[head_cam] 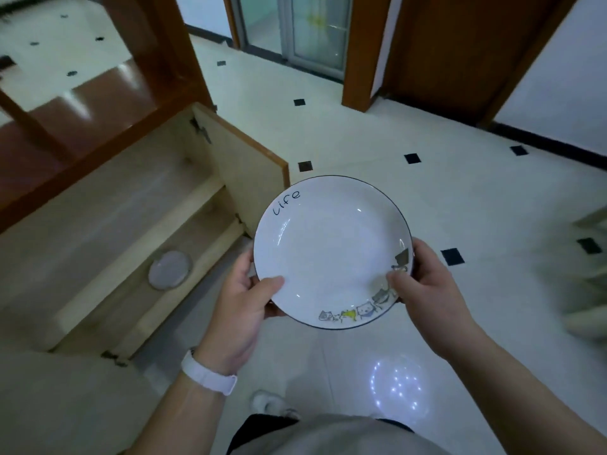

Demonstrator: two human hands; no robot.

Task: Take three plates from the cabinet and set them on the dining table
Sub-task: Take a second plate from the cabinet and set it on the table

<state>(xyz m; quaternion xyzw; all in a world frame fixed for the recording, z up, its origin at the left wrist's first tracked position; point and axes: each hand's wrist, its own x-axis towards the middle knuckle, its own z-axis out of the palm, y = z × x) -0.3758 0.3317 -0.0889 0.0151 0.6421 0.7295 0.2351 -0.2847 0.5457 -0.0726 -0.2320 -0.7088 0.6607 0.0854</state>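
So, head view: a white plate (331,251) with a dark rim is held flat in front of the person, above the tiled floor (361,133); the left hand (243,300) grips its near-left edge, thumb on top, fingers curled under; the right hand (423,290) grips the near-right edge, thumb over the little cat drawings; "Life" is written on the far-left rim; off to the left the cabinet (108,231) stands open, its door (249,172) swung out, with a small round dish (169,270) on a lower shelf.
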